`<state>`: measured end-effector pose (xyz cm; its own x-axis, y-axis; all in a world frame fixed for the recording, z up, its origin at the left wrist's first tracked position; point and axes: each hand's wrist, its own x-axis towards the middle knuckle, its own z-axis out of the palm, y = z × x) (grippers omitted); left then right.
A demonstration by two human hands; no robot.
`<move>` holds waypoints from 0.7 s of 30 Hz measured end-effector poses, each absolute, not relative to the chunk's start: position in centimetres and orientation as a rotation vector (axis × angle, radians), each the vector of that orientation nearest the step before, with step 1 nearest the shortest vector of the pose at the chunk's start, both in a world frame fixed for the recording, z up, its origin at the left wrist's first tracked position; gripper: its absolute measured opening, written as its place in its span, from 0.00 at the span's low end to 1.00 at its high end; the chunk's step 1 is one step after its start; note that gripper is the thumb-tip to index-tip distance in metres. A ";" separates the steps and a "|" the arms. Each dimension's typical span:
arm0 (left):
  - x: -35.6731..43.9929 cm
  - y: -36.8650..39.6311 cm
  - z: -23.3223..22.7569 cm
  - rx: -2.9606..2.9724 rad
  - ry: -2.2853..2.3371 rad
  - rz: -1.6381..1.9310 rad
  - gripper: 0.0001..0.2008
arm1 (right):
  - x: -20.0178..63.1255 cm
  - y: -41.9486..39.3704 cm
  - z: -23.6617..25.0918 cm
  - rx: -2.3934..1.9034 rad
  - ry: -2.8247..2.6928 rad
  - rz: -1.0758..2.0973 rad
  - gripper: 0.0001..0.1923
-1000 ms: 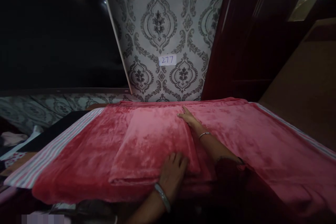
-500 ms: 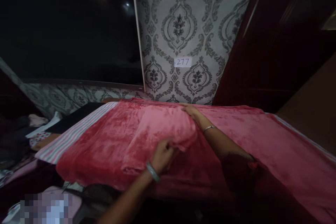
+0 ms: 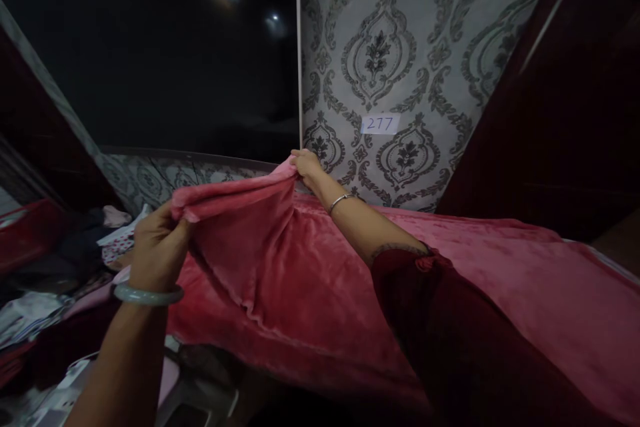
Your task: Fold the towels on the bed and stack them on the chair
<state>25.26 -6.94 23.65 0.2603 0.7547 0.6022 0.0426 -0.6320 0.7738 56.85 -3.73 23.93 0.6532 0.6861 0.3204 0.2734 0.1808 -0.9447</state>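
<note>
A plush red-pink blanket point(image 3: 320, 267) covers the surface before me. Its folded left part is raised, stretched between my two hands. On the near left corner, my left hand point(image 3: 159, 243) is closed, thumb and fingers pinching the fold; a pale bangle circles that wrist. Farther back, beside the wall, my right hand point(image 3: 306, 165) grips the other end of the lifted edge. The raised cloth hangs down between them in a slack drape, its hem curving toward me. To the right, the rest of the blanket lies spread out.
A large dark screen point(image 3: 175, 47) hangs at the back left, close above the lifted cloth. Patterned wallpaper point(image 3: 430, 20) bears a paper label point(image 3: 381, 123) marked 277. Piled clothes point(image 3: 65, 260) lie at far left. A dark red panel point(image 3: 565, 100) stands at right.
Both hands have moved left and lifted the blanket's fold off the surface, the left hand farthest. The fold lay on the blanket before. The view has shifted left.
</note>
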 end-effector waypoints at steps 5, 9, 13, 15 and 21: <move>25.2 -7.1 22.7 1.948 0.674 1.386 0.19 | 56.4 -5.7 23.8 -1.456 -0.788 0.407 0.17; 27.0 -11.0 21.1 2.145 0.455 1.265 0.14 | 59.2 -10.9 23.3 -1.499 -0.721 0.356 0.24; 31.3 -17.4 16.2 2.398 0.023 1.124 0.18 | 62.3 -19.9 18.8 -1.565 -0.602 0.242 0.26; 33.5 -20.5 12.6 2.572 -0.110 0.956 0.23 | 62.7 -24.4 14.9 -1.619 -0.515 0.231 0.27; 36.0 -25.0 4.8 2.932 -0.208 0.419 0.21 | 63.2 -29.8 6.1 -1.702 -0.369 0.257 0.27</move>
